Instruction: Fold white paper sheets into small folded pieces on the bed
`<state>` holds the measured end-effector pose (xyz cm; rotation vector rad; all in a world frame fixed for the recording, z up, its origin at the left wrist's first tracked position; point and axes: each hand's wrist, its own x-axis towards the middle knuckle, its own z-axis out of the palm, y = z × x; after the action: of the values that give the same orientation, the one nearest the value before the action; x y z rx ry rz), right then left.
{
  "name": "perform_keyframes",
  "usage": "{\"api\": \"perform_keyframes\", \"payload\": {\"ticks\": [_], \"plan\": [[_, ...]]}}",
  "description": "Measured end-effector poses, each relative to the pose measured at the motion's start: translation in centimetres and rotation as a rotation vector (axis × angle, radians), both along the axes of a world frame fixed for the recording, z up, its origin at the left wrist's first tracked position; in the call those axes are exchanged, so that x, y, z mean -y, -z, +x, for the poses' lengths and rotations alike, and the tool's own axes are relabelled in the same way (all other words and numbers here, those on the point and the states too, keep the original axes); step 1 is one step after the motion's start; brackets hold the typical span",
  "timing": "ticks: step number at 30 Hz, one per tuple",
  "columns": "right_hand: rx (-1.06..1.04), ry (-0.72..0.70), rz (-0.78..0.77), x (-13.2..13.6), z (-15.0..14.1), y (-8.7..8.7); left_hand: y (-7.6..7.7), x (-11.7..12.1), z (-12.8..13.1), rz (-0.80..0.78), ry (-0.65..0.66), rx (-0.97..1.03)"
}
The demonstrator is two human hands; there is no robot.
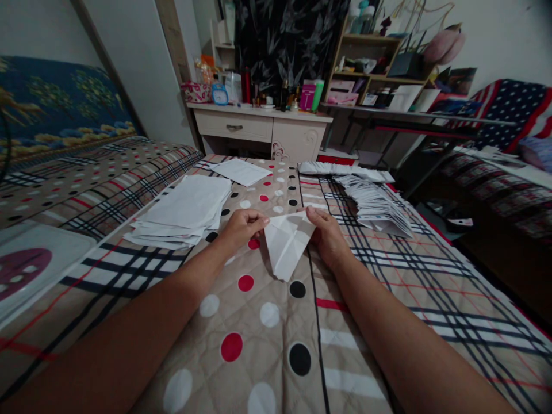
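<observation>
Between my two hands is a folded sheet of white paper (288, 244), wide at its top edge and narrowing toward me, with crease lines across its face. My left hand (245, 225) pinches its upper left corner between thumb and fingers. At the upper right corner, my right hand (326, 236) grips the paper with the thumb on top; its other fingers are partly hidden behind. The paper's lower tip comes close to the quilted bedspread (254, 313); I cannot tell whether it touches.
Left of my hands lies a stack of white sheets (185, 204), with another white sheet (242, 171) beyond it. To the right sits a fanned row of folded papers (379, 204), behind which is a white bundle (345, 171). A cluttered dresser (233, 123) stands past the bed.
</observation>
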<state>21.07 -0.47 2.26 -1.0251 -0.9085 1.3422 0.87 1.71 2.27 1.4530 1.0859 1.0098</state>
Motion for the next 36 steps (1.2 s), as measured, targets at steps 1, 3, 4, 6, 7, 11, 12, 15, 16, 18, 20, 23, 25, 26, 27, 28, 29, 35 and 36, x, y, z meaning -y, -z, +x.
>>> {"api": "perform_keyframes", "payload": {"ticks": [1, 3, 4, 6, 7, 11, 12, 15, 16, 18, 20, 23, 25, 26, 27, 28, 29, 35, 36], "plan": [[0.016, 0.026, -0.012, 0.0, 0.0, 0.0, 0.0, 0.0, 0.0, 0.004, 0.025, -0.008], [0.067, 0.059, -0.032, 0.0, 0.0, 0.2, 0.0, 0.0, 0.0, -0.004, 0.029, -0.001], [0.097, 0.059, -0.036, 0.0, -0.1, 0.2, 0.0, 0.0, 0.0, -0.010, -0.002, 0.016], [0.172, 0.020, -0.025, 0.0, -0.2, 0.4, 0.2, -0.3, 0.0, -0.015, -0.102, 0.065], [0.210, -0.009, -0.013, 0.0, -0.2, 0.5, 0.3, -0.4, 0.0, -0.014, -0.150, 0.091], [0.291, -0.050, 0.035, 0.0, -0.5, 0.7, 0.6, -0.7, 0.0, -0.016, -0.192, 0.147], [0.287, -0.036, 0.043, 0.1, -0.5, 0.7, 0.6, -0.7, 0.0, -0.023, -0.158, 0.142], [0.268, -0.016, 0.057, 0.1, -0.6, 0.8, 0.5, -0.5, 0.1, -0.038, -0.055, 0.095], [0.271, -0.022, 0.061, 0.1, -0.6, 0.7, 0.5, -0.4, 0.0, -0.042, -0.043, 0.075], [0.295, -0.038, 0.070, 0.1, -0.6, 0.7, 0.6, -0.5, -0.1, -0.045, -0.059, 0.036], [0.325, -0.049, 0.085, 0.2, -0.7, 0.7, 0.9, -0.7, -0.3, -0.010, -0.103, -0.025], [0.345, -0.033, 0.102, 0.2, -0.8, 0.8, 1.5, -1.3, -0.6, 0.138, -0.207, -0.168], [0.347, 0.009, 0.100, 0.2, -0.7, 0.9, 1.7, -1.6, -0.8, 0.258, -0.237, -0.215], [0.347, 0.039, 0.096, 0.1, -0.6, 1.0, 1.7, -1.7, -0.8, 0.305, -0.223, -0.207], [0.348, 0.070, 0.091, 0.0, -0.4, 1.1, 1.6, -1.7, -0.9, 0.336, -0.188, -0.187], [0.350, 0.100, 0.088, -0.1, -0.3, 1.1, 1.4, -1.7, -1.0, 0.351, -0.140, -0.167], [0.352, 0.126, 0.085, -0.2, -0.2, 1.2, 1.2, -1.5, -1.1, 0.357, -0.080, -0.164], [0.358, 0.163, 0.073, -0.4, 0.3, 1.2, 0.1, -0.9, -1.9, 0.444, 0.237, -0.391], [0.357, 0.164, 0.071, -0.3, 0.2, 1.2, 0.1, -1.0, -2.1, 0.449, 0.252, -0.408]]}}
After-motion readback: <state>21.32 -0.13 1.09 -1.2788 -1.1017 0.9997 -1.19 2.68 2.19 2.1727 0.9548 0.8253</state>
